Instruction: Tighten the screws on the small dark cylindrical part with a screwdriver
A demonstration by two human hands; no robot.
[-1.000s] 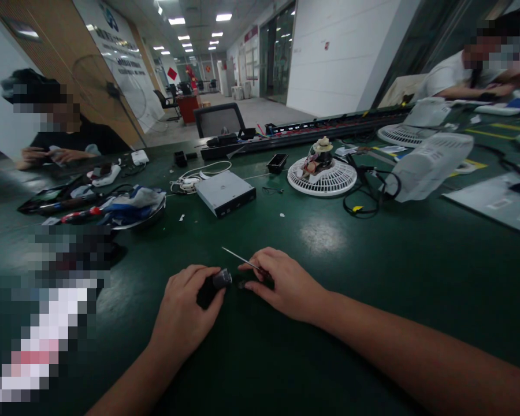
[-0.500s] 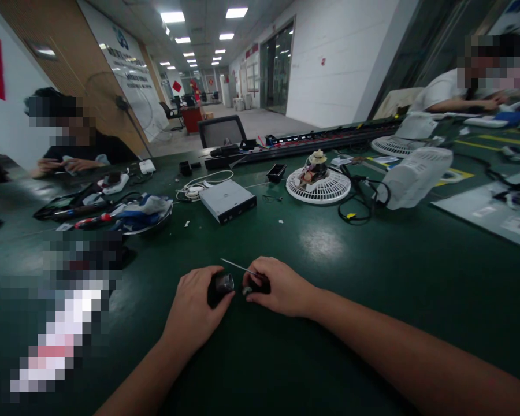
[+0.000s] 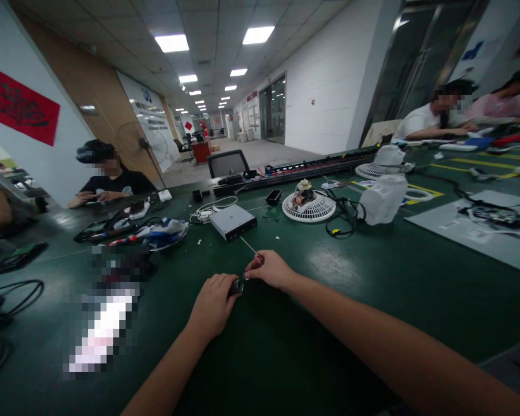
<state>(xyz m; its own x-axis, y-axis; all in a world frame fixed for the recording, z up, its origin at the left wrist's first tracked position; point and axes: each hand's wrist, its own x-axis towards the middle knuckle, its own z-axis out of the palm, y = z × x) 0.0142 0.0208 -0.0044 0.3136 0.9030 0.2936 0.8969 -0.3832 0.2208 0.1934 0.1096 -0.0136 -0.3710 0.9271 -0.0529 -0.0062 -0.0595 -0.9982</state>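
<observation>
My left hand (image 3: 210, 305) is closed around a small dark cylinder (image 3: 237, 286), whose shiny round end points towards my right hand. My right hand (image 3: 275, 270) pinches a thin metal rod (image 3: 248, 245), with its free end slanting up and left towards a grey disc drive (image 3: 234, 221). Its exact kind I cannot make out. Near the right fingertips is a small piece (image 3: 245, 276), too small to name, close to the cylinder's end. Both hands are above the green tabletop (image 3: 286, 341).
White fan grille with motor (image 3: 308, 205), black open box (image 3: 274, 197) and white housing (image 3: 383, 199) lie beyond the hands. A blue-and-white bundle (image 3: 167, 231) is at left, above a blurred bright patch (image 3: 108, 329). Co-workers sit left (image 3: 117, 184) and right (image 3: 424, 120).
The view has tilted up and turned left. My right hand has shifted up from the cylinder, and the rod now points more steeply away. My left hand keeps hold of the cylinder.
</observation>
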